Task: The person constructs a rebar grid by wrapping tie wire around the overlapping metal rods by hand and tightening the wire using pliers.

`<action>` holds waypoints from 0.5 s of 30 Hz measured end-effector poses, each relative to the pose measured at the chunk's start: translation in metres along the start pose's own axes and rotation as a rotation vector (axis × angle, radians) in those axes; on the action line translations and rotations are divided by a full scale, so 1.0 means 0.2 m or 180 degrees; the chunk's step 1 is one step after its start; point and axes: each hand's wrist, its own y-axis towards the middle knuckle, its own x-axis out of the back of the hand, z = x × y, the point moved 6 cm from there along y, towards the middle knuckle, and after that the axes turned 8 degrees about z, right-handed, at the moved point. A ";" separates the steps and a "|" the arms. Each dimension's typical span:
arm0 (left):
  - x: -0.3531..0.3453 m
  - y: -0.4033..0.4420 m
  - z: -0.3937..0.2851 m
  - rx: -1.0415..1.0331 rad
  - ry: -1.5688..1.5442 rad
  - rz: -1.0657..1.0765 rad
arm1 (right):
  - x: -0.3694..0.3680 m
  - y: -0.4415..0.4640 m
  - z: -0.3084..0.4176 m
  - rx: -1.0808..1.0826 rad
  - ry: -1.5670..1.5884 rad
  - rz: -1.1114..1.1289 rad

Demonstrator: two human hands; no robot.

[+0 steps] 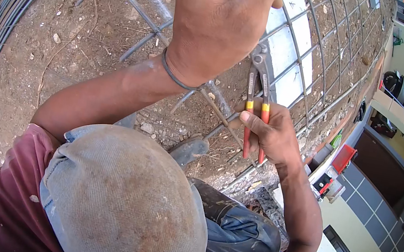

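Observation:
My left hand (218, 27) is raised over the steel rebar grid (133, 1), close to the camera. Its fingers are curled closed at the top edge of the view, and whatever they may hold is hidden. My right hand (278, 136) grips a pair of pincers (266, 86) by their red and yellow handles, thumb on the near side. The dark metal jaws point away from me, just right of my left wrist, against a white strip (293, 45) that lies beneath the bars.
A bundle of long thin rods (2, 23) curves along the left side. Dirt and small stones lie under the grid, around my boot (190, 150). My cap (128, 199) fills the lower middle. At right stands a building with a tiled wall (377, 214) and a red container (344, 159).

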 end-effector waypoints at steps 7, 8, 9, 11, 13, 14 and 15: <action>-0.62 -0.89 0.45 0.3405 0.0213 0.1271 | 0.65 -0.32 -0.03 -0.0767 -0.3055 -0.0717; -0.69 -0.95 0.47 0.3408 0.0176 0.1258 | 0.68 -0.32 -0.06 -0.0793 -0.3081 -0.0717; -0.74 -1.00 0.48 0.3508 0.0411 0.1261 | 0.70 -0.30 -0.12 -0.0807 -0.3580 -0.0574; -0.76 -1.02 0.52 0.3622 0.0613 0.1241 | 0.72 -0.24 -0.21 -0.0842 -0.4106 -0.0398; -0.82 -1.05 0.56 0.3929 0.0051 0.1995 | 0.72 -0.17 -0.30 -0.1271 -0.4110 -0.0099; -0.84 -1.06 0.57 0.4013 -0.0173 0.2036 | 0.71 -0.14 -0.31 -0.1328 -0.4116 -0.0023; -0.84 -1.06 0.57 0.4029 -0.0199 0.2001 | 0.72 -0.12 -0.32 -0.1338 -0.4147 0.0006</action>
